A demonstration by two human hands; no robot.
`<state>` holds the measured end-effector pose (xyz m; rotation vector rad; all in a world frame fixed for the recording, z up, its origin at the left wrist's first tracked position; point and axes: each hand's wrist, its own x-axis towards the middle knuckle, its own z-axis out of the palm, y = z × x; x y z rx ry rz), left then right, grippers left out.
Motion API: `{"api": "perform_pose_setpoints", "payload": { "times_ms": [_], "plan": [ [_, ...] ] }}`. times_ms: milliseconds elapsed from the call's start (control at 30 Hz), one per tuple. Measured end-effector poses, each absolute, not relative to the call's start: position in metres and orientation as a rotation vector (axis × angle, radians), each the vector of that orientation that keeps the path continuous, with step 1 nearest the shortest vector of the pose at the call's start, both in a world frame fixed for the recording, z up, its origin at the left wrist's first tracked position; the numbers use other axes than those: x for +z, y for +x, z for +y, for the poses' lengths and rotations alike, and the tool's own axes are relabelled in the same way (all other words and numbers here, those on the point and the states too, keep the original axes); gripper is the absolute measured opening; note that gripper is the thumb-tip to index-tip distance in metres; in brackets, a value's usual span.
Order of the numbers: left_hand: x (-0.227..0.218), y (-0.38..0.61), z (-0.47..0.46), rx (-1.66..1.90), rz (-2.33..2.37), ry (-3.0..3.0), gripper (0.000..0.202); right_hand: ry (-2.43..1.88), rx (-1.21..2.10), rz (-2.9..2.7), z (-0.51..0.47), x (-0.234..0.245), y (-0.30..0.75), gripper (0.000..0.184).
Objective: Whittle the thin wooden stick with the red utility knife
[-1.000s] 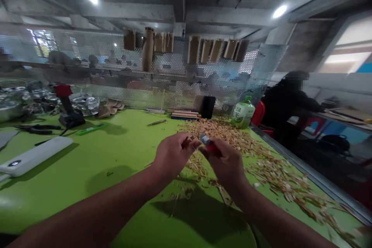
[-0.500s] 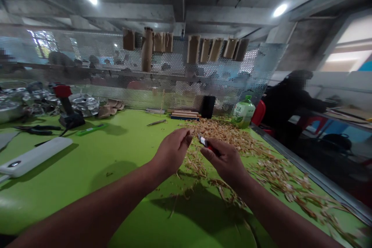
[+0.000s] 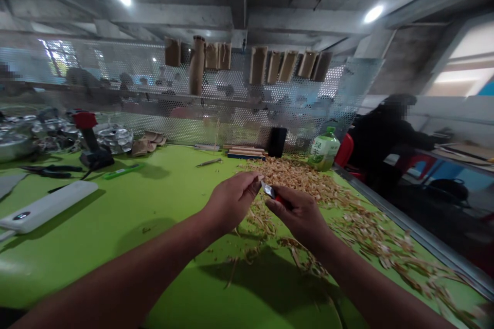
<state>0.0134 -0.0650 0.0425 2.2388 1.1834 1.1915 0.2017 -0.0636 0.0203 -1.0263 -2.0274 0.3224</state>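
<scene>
Near the middle of the view, my left hand (image 3: 235, 198) is closed around a small pale piece of wood or bamboo (image 3: 261, 177); only its tip shows past the fingers. My right hand (image 3: 295, 208) grips a utility knife (image 3: 269, 192) with a red and dark handle. The knife's blade points left and touches or nearly touches the pale tip; I cannot tell which. Beneath and beyond both hands, curled wood shavings (image 3: 297, 177) are spread over the green table (image 3: 162, 262).
A green-labelled bottle (image 3: 324, 150) and a dark phone (image 3: 277, 142) stand at the back. To the left lie a cordless drill (image 3: 91, 141), pliers (image 3: 52, 170), a green cutter (image 3: 122, 171) and a white device (image 3: 50, 206). Beyond the right edge sits a person (image 3: 389, 133).
My left hand has shifted slightly right and the knife blade has come closer to the pale piece. Both hands keep their grips; the camera view has moved a little.
</scene>
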Motion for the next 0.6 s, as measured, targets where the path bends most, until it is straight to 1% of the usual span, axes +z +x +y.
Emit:
{"api": "perform_pose_setpoints", "payload": {
  "times_ms": [600],
  "plan": [
    [0.0436, 0.0111, -0.064, 1.122, 1.227, 2.308, 0.035, -1.032, 0.229, -2.069, -0.066, 0.0231, 0.2024, 0.035]
  ]
}}
